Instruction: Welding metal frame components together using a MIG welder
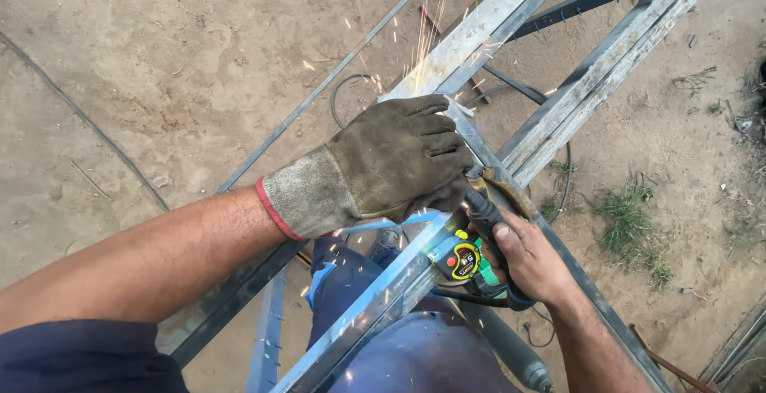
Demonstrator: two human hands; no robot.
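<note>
Sparks hide the grinder (471, 253) disc; gloved left hand (395, 161) clamps the steel bar (479, 34), right hand (527, 261) wraps its handle.

- Bare, sandy dirt ground (159, 58), tan and scuffed, bearing everything in view.
- Thin dark cable (80, 118) running diagonally across the left part.
- Black cable loop (351, 82) lying near the centre, partly hidden behind the metal frame (558, 114) of angle bars.
- Tufts of green grass (630, 225) at right, with scattered dry twigs (88, 179) and small debris.
</note>
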